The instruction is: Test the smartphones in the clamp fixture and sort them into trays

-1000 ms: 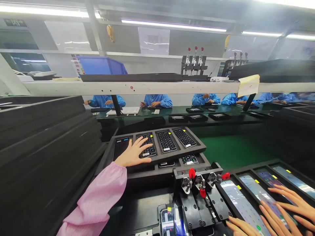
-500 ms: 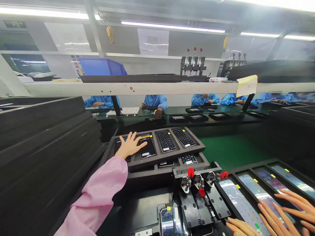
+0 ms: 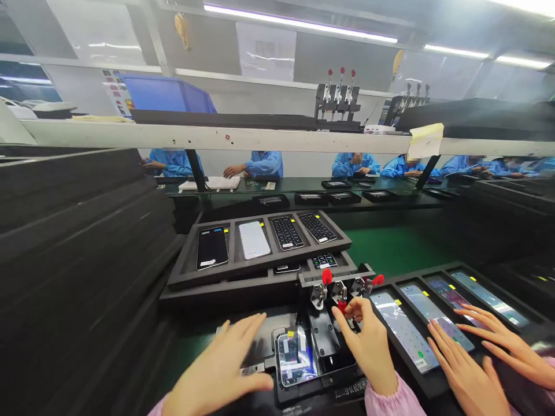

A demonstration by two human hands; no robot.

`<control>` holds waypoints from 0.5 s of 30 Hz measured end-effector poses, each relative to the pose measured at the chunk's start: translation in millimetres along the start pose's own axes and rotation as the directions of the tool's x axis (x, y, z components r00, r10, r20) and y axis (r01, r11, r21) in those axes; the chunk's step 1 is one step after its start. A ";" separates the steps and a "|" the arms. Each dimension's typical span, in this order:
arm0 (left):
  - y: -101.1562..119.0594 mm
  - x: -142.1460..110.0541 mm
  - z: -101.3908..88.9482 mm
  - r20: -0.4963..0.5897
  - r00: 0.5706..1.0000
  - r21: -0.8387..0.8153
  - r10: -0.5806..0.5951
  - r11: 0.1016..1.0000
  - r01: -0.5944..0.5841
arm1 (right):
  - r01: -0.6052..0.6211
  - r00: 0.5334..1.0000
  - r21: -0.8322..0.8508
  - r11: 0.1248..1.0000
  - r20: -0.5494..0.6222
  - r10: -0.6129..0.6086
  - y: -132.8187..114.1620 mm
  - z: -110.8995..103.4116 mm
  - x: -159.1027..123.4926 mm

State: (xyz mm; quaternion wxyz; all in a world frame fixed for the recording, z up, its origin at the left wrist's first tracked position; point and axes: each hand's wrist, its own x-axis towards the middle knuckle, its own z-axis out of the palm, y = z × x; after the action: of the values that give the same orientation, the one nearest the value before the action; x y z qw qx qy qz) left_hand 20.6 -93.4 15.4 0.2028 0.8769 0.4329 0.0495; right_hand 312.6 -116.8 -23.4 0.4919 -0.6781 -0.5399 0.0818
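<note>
My left hand [image 3: 221,367] is open, fingers stretched and thumb apart, just left of the black clamping fixture [image 3: 327,332]. A phone-sized panel with a glossy, see-through cover [image 3: 297,358] and a yellow tab lies in the fixture. My right hand [image 3: 368,341] curls over the fixture, thumb and fingers closed around the red handle [image 3: 341,306] of the middle toggle clamp. Behind the fixture, a black foam tray [image 3: 260,268] holds several phones: one dark phone [image 3: 212,248], one with a white screen [image 3: 254,240], and others showing keypad-like grids. Another tray sits partly beneath it.
Another person's hands [image 3: 470,361] rest over a tray of lit phones [image 3: 405,332] at the right. Stacked black trays [image 3: 78,231] rise at the left. A white shelf beam [image 3: 260,137] crosses ahead; people in blue [image 3: 266,164] sit beyond.
My left hand has come off the phone tray and down beside the fixture. My right hand has moved up to the clamp. The second phone's screen went from dark to white. The view tilted down.
</note>
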 end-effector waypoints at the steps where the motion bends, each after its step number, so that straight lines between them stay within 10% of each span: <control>1: 0.6 -0.4 17.7 -0.012 1.000 -0.017 0.024 1.000 -0.024 | -0.040 0.999 0.027 0.999 0.033 0.039 -1.9 1.6 2.4; 5: 1.8 8.5 66.3 -0.064 0.995 -0.036 0.081 0.996 -0.084 | -0.255 0.958 0.297 0.920 -0.054 0.283 22.0 -28.6 -1.7; 11: 1.2 14.4 76.3 -0.105 0.990 -0.052 0.098 0.993 -0.104 | -0.377 0.847 0.633 0.676 -0.060 0.528 115.2 -128.9 -21.4; 15: 4.2 19.2 81.1 -0.126 0.983 -0.004 0.131 0.991 -0.133 | -0.156 0.885 0.228 0.961 -0.400 0.239 68.5 -95.8 -9.5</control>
State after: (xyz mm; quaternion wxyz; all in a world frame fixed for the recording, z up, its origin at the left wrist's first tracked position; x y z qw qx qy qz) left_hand 56.8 -106.2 -58.7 0.1771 0.8976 0.3854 0.1204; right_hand 415.0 -175.4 -30.9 0.6485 -0.6813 -0.3379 0.0336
